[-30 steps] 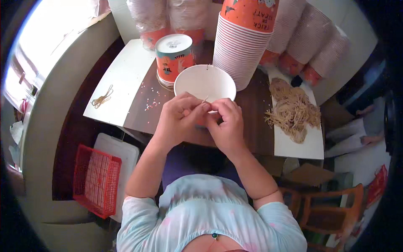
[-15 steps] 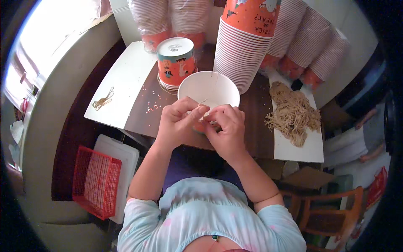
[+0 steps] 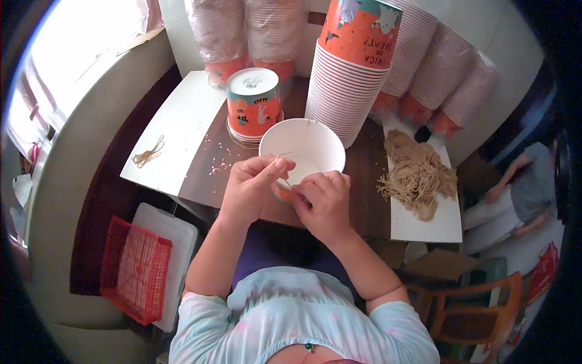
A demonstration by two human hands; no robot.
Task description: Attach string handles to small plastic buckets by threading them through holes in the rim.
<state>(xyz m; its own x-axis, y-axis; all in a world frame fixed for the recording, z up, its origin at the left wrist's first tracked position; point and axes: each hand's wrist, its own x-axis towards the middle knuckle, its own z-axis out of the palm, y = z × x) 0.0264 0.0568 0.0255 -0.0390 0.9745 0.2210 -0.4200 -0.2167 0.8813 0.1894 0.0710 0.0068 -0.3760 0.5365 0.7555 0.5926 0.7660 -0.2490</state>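
Note:
A paper bucket [image 3: 315,142] with a white inside and an orange outside stands at the table's near edge, its mouth tilted up. At its near rim my left hand [image 3: 247,185] pinches a thin tan cord [image 3: 286,176], with a loose end sticking up past the fingertips. My right hand [image 3: 324,193] is closed at the same rim, thumb and fingers pressed together beside the cord. Whether its fingertips hold the cord or the rim is too small to make out. A patch of orange wall shows between the hands.
Beyond the bucket rise a tall stack of nested buckets [image 3: 345,97] and a short upside-down stack [image 3: 252,106]. Wrapped stacks [image 3: 218,36] line the back. A heap of tan cords [image 3: 418,173] lies right, a few cords [image 3: 148,153] left. A red basket [image 3: 136,267] sits lower left; a wooden chair [image 3: 467,312] lower right.
My hands have drawn slightly apart, the right one moving down a little. More of the cord and the orange wall shows between them. The whole view has shifted slightly.

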